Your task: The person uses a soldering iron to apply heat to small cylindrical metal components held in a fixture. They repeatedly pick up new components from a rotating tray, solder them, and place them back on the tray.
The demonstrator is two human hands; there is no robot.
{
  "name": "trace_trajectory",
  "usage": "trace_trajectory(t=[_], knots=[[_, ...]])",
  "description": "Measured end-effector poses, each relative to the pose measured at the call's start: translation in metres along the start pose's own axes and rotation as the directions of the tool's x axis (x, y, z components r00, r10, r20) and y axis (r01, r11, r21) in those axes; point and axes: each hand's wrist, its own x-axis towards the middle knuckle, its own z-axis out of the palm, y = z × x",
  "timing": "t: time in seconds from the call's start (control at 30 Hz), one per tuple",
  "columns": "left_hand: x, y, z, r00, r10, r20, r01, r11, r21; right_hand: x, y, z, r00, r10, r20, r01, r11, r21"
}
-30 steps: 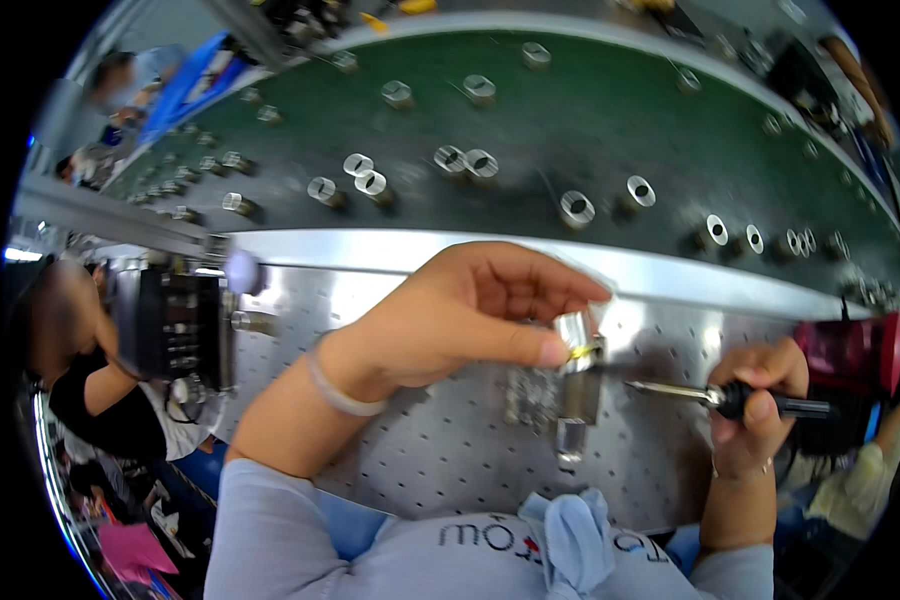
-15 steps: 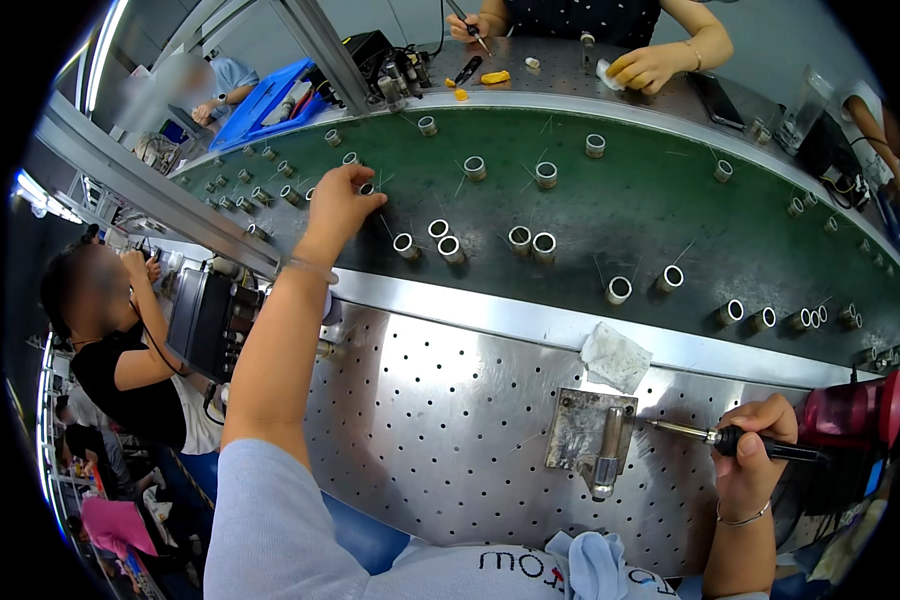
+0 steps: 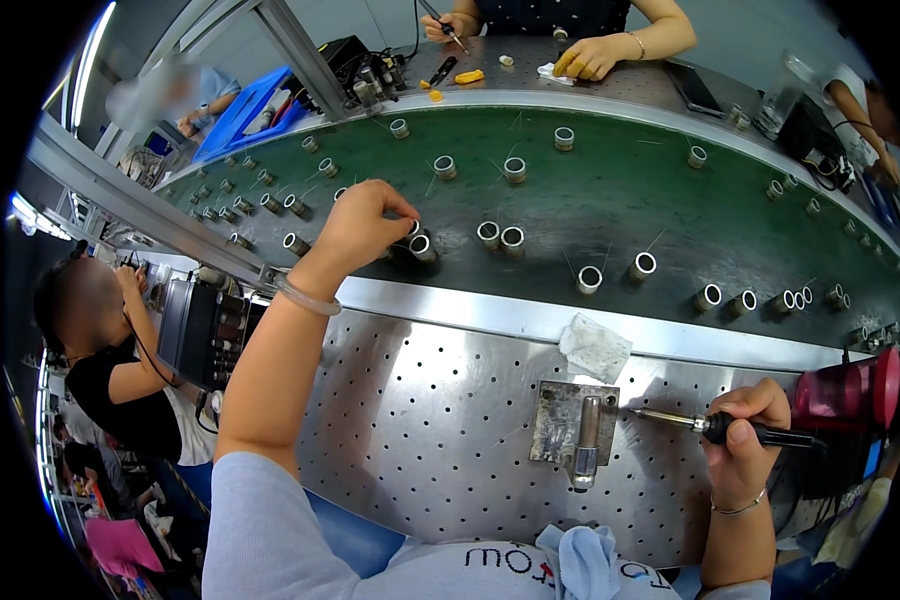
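Note:
My left hand (image 3: 368, 226) reaches over the green conveyor belt (image 3: 450, 217), thumb and fingertips closed on the rim of a small metal cylinder (image 3: 414, 229). Another open-topped metal cylinder (image 3: 423, 249) stands right beside it. Part of the grip is hidden by my fingers. My right hand (image 3: 746, 436) is wrapped round the black handle of a soldering iron (image 3: 715, 427), its tip pointing left. Just left of that tip, a steel fixture plate (image 3: 550, 428) carries a shiny metal tube (image 3: 589, 430). The tip looks apart from the tube.
Several more cylinders, some with thin wires, stand along the belt. A white folded cloth (image 3: 595, 348) lies at the perforated metal bench top (image 3: 420, 430). A red-topped unit (image 3: 850, 390) is at right. Across the belt, a co-worker's gloved hand (image 3: 588, 60) rests on the far bench.
My left hand has moved right and slightly nearer along the belt, and its fingers have closed on a cylinder there. My right hand still holds the soldering iron. The view has shifted slightly.

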Motion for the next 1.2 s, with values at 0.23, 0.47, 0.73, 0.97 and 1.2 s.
trace_trajectory(t=[0.23,0.47,0.73,0.97,1.2], knots=[[-0.009,0.036,-0.021,0.996,0.056,-0.073,-0.078,0.928,-0.363,-0.002,-0.003,-0.004,0.999,0.050,-0.021,-0.049,0.998,0.039],[-0.043,0.114,0.019,0.773,0.367,0.518,0.301,0.506,-0.808,-0.001,-0.004,-0.001,0.999,0.037,-0.016,-0.038,0.998,-0.046],[-0.048,0.141,0.052,0.583,0.474,0.660,0.457,0.481,-0.748,-0.002,-0.007,-0.008,0.999,0.052,-0.002,-0.052,0.998,0.043],[-0.063,0.139,0.059,0.592,0.427,0.683,0.538,0.421,-0.730,-0.004,-0.006,-0.009,0.998,0.057,-0.010,-0.057,0.998,0.024],[-0.087,0.136,0.072,0.714,0.455,0.532,0.461,0.266,-0.847,-0.006,-0.005,-0.002,0.994,0.099,0.037,-0.100,0.994,0.045]])
